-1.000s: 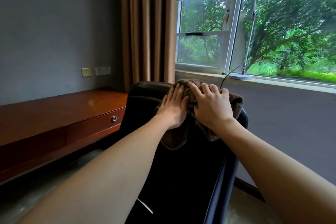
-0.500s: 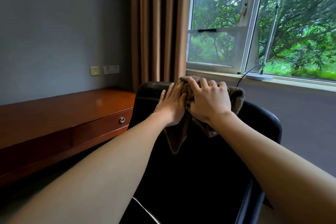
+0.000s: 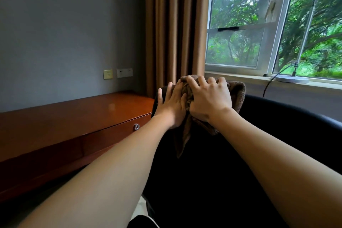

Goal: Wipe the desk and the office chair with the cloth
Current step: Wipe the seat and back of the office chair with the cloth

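Sliding left along the top edge of the office chair (image 3: 277,144), we bring the cloth (image 3: 237,94) toward its left corner. Our right hand (image 3: 210,102) clutches the bunched cloth; our left hand (image 3: 171,106) lies flat and open, pressing it beside. Cloth trails rightward, long axis along the edge; desk (image 3: 64,122) waits left.

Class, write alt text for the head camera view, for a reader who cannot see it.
Two bare hands, the left hand and the right hand, press a brown cloth over the top of a black office chair. A wooden desk stands to the left, below a grey wall; a curtain and a window lie behind.
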`<state>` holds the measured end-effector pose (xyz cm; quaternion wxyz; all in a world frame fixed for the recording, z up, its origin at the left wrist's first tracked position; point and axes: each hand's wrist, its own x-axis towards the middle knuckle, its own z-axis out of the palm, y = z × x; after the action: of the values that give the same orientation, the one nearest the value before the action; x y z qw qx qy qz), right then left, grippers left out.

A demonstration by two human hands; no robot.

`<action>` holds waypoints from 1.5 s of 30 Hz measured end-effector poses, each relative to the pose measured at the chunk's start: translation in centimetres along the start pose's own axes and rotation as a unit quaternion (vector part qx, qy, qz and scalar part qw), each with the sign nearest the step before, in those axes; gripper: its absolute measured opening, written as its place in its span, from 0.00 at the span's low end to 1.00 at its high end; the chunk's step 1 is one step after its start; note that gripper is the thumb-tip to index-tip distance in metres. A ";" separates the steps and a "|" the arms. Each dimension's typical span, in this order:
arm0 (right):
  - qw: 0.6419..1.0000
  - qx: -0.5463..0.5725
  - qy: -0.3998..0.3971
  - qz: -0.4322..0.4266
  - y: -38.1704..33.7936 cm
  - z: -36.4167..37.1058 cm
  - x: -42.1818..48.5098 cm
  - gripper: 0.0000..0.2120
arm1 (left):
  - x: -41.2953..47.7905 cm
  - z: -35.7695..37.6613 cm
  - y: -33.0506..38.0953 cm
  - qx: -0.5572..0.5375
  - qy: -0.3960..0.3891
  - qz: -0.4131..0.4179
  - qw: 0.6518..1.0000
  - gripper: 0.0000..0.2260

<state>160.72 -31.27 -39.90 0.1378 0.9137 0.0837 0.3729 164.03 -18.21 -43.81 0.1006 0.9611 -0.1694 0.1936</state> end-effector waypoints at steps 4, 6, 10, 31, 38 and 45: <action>1.000 -0.002 -0.003 -0.012 -2.2 1.0 1.9 0.31 | 0.7 0.2 -2.7 0.033 -0.009 -0.015 0.999 0.29; 1.000 -0.008 -0.009 -0.020 -3.2 1.6 2.7 0.32 | 0.9 0.3 -3.9 0.039 -0.012 -0.026 0.999 0.29; 1.000 -0.014 -0.011 -0.020 -4.7 3.0 4.1 0.31 | 1.8 0.9 -5.7 0.025 -0.013 -0.030 0.999 0.29; 0.999 0.011 -0.009 -0.049 -2.5 3.1 3.7 0.30 | 2.2 1.0 -4.8 0.065 -0.025 -0.020 0.997 0.29; 0.998 -0.007 -0.038 -0.055 0.4 0.3 0.6 0.32 | 0.5 0.5 -1.2 0.069 -0.035 -0.025 0.997 0.29; 0.997 -0.011 -0.057 -0.057 2.8 -1.9 -2.1 0.34 | -1.3 -0.3 1.9 0.107 -0.040 0.000 0.993 0.27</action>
<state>158.05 -34.15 -39.11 0.1730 0.9256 0.1234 0.3132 162.15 -19.53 -43.84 -0.0098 0.9732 -0.1518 0.1724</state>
